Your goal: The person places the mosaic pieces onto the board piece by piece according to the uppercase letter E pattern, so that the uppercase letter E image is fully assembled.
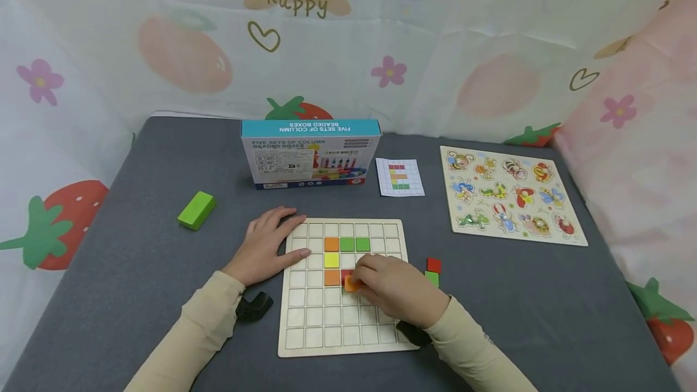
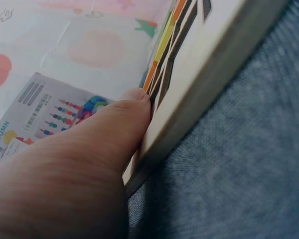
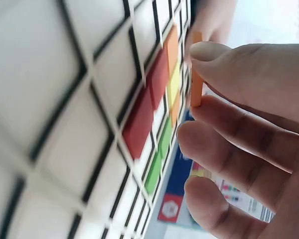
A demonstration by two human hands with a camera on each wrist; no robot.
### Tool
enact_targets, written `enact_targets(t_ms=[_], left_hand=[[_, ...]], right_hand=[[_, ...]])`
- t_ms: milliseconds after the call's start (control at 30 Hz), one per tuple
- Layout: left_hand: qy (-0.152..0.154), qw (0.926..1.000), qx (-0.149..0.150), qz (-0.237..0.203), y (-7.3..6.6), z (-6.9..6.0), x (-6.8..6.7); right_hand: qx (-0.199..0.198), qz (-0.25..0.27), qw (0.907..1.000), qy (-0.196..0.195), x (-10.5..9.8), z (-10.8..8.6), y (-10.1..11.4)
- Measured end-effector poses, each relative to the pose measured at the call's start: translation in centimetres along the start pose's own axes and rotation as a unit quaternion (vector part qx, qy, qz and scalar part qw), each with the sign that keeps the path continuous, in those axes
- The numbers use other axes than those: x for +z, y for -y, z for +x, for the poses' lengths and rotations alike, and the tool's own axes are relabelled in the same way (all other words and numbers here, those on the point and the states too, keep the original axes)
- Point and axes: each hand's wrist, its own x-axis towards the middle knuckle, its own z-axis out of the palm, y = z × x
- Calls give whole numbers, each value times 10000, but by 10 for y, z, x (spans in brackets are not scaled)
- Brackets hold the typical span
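Observation:
My left hand [image 1: 261, 256] rests on the upper left edge of a white wooden grid board [image 1: 314, 319], its fingers extended. Over the middle of the board, my right hand [image 1: 400, 289] pinches an orange square tile [image 3: 197, 89] between thumb and index finger, just above the surface. Set into the grid are an orange tile [image 1: 331, 244] and two green tiles in one row. Below that orange tile lies a yellow tile [image 1: 331, 260], then another orange tile [image 1: 331, 277]. Two red tiles [image 3: 138, 124] continue beside it, mostly covered by the right hand in the head view.
Right of the board lie a loose red tile [image 1: 434, 265] and a green tile [image 1: 432, 277]. A pattern card [image 1: 400, 189] sits behind, beside an upright box [image 1: 310, 153]. An insect puzzle board [image 1: 514, 195] is at far right, a green block [image 1: 197, 210] at left.

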Motion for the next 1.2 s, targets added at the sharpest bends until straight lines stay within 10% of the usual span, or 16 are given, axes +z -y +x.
enact_targets(t_ms=[1200], left_hand=[[-67, 9999, 69, 81, 0, 0, 1]], right_hand=[[-249, -448, 9975, 486, 19, 20, 23]])
